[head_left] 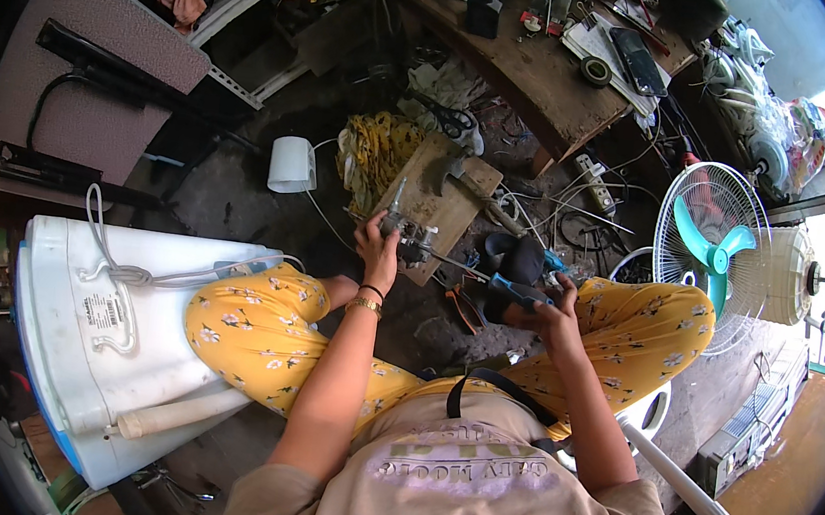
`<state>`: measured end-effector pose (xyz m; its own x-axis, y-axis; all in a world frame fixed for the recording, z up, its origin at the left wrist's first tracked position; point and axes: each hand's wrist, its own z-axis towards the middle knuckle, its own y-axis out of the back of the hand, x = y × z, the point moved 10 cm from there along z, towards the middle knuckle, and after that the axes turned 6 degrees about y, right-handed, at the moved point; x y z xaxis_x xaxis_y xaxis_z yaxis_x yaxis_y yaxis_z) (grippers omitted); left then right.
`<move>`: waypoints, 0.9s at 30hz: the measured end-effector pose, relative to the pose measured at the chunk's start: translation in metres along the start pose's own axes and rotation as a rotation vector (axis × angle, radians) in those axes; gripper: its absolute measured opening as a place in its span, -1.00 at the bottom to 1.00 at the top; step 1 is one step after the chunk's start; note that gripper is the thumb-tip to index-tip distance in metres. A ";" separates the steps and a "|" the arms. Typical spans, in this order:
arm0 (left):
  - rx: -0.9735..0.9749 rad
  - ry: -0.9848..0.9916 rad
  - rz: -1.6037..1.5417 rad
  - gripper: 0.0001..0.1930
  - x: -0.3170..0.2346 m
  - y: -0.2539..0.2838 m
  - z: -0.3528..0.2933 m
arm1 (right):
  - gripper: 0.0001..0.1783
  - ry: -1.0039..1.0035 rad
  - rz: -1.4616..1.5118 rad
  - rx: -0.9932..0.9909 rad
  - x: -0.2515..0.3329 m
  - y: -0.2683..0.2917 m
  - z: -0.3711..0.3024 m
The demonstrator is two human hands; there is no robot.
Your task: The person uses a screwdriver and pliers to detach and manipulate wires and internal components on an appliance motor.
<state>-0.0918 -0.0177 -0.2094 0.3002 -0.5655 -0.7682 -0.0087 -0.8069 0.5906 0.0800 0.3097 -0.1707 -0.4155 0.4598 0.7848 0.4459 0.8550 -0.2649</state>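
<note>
My left hand [374, 256] is closed around a small metal motor assembly [416, 246] with a thin shaft pointing up. In my right hand [557, 321] is a screwdriver [520, 291] with a blue and black handle. Its shank points left, and the tip meets or lies very close to the motor; the exact contact is too small to tell. Beneath the motor is a wooden board [421, 210] on the floor. A hammer [468, 185] lies across that board. Orange-handled pliers [465, 309] rest on the floor between my hands.
A yellow cloth [375, 153], scissors [452, 119] and a white plastic cup-shaped part [293, 165] lie beyond my hands. On the right stands a fan [711, 244] with teal blades. A white appliance body [154, 321] is at my left. A cluttered wooden table [513, 67] stands ahead.
</note>
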 end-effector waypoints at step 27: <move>-0.009 -0.016 -0.026 -0.49 -0.005 0.001 -0.001 | -0.46 0.163 -0.252 0.068 0.018 0.003 0.020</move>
<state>-0.0920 -0.0156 -0.2052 0.2850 -0.5473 -0.7869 0.0069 -0.8197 0.5727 0.0585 0.3255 -0.1687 -0.3712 0.1917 0.9086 0.2889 0.9537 -0.0832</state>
